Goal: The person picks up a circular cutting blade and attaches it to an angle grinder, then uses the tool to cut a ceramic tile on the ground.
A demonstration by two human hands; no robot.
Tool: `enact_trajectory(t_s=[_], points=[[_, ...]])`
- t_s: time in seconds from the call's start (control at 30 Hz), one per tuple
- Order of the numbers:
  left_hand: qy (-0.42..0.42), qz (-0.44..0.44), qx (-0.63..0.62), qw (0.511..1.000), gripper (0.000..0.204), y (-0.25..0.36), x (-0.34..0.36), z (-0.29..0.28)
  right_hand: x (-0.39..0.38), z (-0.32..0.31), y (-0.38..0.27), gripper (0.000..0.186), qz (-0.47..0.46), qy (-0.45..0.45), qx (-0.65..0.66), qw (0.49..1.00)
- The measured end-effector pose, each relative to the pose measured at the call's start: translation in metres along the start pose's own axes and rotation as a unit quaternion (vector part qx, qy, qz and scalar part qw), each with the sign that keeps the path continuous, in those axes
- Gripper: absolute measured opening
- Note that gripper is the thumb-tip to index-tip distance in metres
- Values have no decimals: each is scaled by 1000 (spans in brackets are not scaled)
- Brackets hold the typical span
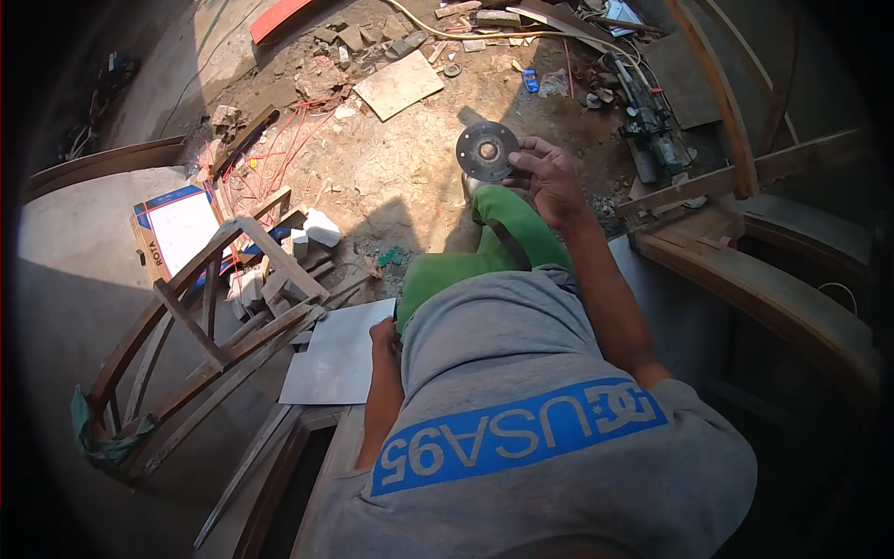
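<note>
Beyond and right of the white panel [335, 359], the right hand [551, 182] has fingers clamped on a dark disc [472, 161], already in hand, while the panel seems unworked and the left hand's [383, 333] fingers, by its right edge, cannot be made out.

Dark round disc, held by its rim, and a flat pale panel.
The disc [475, 162] is thin and dark grey, with small pale spots near its edge and a round brownish centre; its flat face is turned up toward the view, its right rim pinched between thumb and fingers of the right hand [551, 177]. Nearer the body and to the left of the disc lies the smooth, straight-edged panel [340, 361], well apart, the left hand [383, 334] at its far right corner, grip unclear.
</note>
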State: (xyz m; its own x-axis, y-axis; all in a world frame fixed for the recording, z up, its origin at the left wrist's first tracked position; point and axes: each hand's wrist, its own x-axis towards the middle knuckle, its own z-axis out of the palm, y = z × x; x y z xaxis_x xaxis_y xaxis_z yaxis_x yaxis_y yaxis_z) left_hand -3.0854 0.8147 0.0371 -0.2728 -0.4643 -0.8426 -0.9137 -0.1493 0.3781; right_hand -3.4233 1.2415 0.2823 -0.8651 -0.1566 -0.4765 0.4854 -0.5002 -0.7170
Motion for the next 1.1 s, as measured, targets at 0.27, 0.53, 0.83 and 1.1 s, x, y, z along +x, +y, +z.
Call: enact_trajectory(t_s=[0.27,0.53,0.83,1.1], points=[[-87,-28,227,970,31,76,-11,44,205,55,-97,32,52,-37,-45,997],[-95,10,168,981,31,343,178,78,403,132,-132,31,33,-13,-23,999],[-136,184,7,974,48,819,291,106,576,217,-163,27,34,88,-126,987],[-332,280,-43,900,76,1104,164,197,741,310,-226,26,26,56,-200,978]])
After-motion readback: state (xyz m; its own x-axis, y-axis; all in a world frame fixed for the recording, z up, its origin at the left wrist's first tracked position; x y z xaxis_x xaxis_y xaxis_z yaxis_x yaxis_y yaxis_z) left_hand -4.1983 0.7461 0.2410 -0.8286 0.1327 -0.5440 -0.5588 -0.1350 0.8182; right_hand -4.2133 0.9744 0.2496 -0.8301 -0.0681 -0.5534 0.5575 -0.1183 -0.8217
